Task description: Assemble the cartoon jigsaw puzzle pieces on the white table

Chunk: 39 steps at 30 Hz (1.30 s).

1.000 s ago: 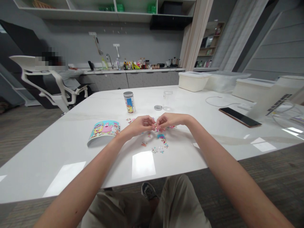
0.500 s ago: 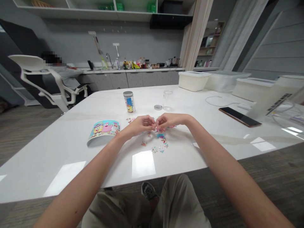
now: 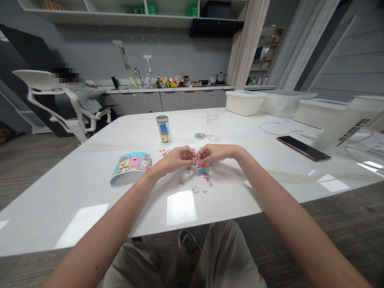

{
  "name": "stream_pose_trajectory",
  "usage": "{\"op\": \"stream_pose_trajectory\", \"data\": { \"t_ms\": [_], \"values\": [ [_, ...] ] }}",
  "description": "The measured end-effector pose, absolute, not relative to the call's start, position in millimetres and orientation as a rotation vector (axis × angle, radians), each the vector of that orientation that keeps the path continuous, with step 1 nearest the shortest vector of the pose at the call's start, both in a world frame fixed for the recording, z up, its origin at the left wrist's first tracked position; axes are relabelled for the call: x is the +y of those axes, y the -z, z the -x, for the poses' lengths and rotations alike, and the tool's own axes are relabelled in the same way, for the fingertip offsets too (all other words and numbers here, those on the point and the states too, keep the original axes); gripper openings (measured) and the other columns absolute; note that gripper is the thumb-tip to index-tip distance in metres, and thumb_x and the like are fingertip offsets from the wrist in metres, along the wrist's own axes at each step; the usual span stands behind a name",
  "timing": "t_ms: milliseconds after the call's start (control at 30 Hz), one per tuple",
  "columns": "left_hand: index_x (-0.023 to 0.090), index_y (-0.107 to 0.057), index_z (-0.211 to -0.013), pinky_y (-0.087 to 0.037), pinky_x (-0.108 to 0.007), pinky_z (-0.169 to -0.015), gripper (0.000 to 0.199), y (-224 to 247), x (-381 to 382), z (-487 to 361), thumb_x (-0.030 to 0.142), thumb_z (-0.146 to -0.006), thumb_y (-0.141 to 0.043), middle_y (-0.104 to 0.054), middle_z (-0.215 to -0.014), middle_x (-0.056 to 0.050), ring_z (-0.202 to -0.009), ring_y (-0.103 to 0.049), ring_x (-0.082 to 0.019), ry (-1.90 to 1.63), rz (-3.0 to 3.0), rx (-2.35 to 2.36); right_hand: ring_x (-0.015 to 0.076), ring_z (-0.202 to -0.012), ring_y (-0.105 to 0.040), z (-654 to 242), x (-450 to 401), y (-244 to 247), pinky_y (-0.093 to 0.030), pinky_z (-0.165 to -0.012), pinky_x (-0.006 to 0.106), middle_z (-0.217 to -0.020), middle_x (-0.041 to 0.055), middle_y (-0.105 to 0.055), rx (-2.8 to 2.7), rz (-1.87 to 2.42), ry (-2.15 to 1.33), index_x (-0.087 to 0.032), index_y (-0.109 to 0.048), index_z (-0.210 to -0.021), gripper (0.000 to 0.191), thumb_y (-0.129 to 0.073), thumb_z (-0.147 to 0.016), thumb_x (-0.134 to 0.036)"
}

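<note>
My left hand (image 3: 181,156) and my right hand (image 3: 212,152) meet above the table, fingertips pinched close together. Between them is a small jigsaw piece (image 3: 197,164), partly hidden by the fingers. Below the hands lie joined jigsaw pieces (image 3: 206,177) in blue and mixed colours, and several loose jigsaw pieces (image 3: 195,189) lie nearer to me. An orange-brown piece (image 3: 182,182) sits apart on the left. More pieces show behind my hands, mostly covered. A curved picture card (image 3: 132,163) with cartoon figures stands arched beside my left forearm.
Behind my hands stand a lidded jar (image 3: 163,130) with a cartoon label, a clear jar (image 3: 212,127) and a loose round lid (image 3: 200,136). To the right are a phone (image 3: 303,148), a cable and white storage boxes (image 3: 244,103). A person sits at the far left.
Both hands stay in nearly the same place with fingertips together. The whole view has shifted very slightly; the pieces on the table look unmoved.
</note>
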<state>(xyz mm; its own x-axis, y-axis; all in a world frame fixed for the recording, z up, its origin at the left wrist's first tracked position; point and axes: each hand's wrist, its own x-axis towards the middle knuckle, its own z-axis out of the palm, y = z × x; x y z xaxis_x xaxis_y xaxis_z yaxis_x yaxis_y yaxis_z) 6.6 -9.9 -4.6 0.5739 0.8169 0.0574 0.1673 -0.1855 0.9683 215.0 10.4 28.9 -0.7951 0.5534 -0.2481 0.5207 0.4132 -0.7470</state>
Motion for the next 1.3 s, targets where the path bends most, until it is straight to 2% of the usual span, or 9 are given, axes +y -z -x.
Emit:
{"op": "stream_pose_trajectory", "data": {
  "t_ms": [200, 467, 800, 1133, 1300],
  "values": [
    [0.017, -0.064, -0.087, -0.049, -0.028, -0.073, 0.020, 8, -8, -5, 0.026, -0.072, -0.074, -0.068, -0.083, -0.002, -0.080, -0.063, -0.014, -0.709, -1.751, 0.781, 0.0101, -0.062, -0.052, -216, 14, -25, -0.031, -0.051, 0.024, -0.074, 0.0016, -0.064, -2.636, 0.908, -1.372, -0.015, -0.065, -0.086, 0.013, -0.059, -0.081, -0.026],
    [0.015, -0.064, -0.086, -0.049, -0.028, -0.073, 0.021, 12, -6, -6, 0.028, -0.073, -0.074, -0.068, -0.084, -0.002, -0.080, -0.064, -0.013, -0.677, -1.773, 0.718, 0.0100, -0.061, -0.051, -215, 12, -28, -0.027, -0.047, 0.024, -0.074, 0.0023, -0.064, -2.677, 0.944, -1.350, -0.014, -0.066, -0.091, 0.018, -0.057, -0.082, -0.027],
    [0.015, -0.062, -0.086, -0.049, -0.028, -0.072, 0.020, 11, -7, -6, 0.025, -0.074, -0.073, -0.067, -0.084, -0.002, -0.081, -0.064, -0.013, -0.675, -1.760, 0.730, 0.0103, -0.064, -0.053, -215, 12, -27, -0.029, -0.050, 0.024, -0.076, 0.0024, -0.065, -2.663, 0.943, -1.374, -0.014, -0.066, -0.092, 0.019, -0.056, -0.082, -0.025],
    [0.016, -0.060, -0.088, -0.049, -0.027, -0.071, 0.022, 13, -5, -6, 0.029, -0.074, -0.072, -0.066, -0.086, -0.002, -0.081, -0.063, -0.013, -0.662, -1.792, 0.730, 0.0109, -0.065, -0.055, -215, 11, -28, -0.033, -0.053, 0.024, -0.075, 0.0021, -0.064, -2.656, 0.924, -1.373, -0.014, -0.064, -0.089, 0.015, -0.056, -0.080, -0.023],
    [0.017, -0.061, -0.084, -0.043, -0.025, -0.062, 0.014, 0, -17, -5, 0.030, -0.079, -0.062, -0.060, -0.073, 0.001, -0.066, -0.054, -0.010, -0.615, -2.193, 0.854, 0.0112, -0.064, -0.054, -218, 14, -27, -0.031, -0.049, 0.024, -0.071, 0.0009, -0.062, -2.616, 0.957, -1.415, -0.016, -0.059, -0.080, 0.007, -0.055, -0.077, -0.021]
  ]
}}
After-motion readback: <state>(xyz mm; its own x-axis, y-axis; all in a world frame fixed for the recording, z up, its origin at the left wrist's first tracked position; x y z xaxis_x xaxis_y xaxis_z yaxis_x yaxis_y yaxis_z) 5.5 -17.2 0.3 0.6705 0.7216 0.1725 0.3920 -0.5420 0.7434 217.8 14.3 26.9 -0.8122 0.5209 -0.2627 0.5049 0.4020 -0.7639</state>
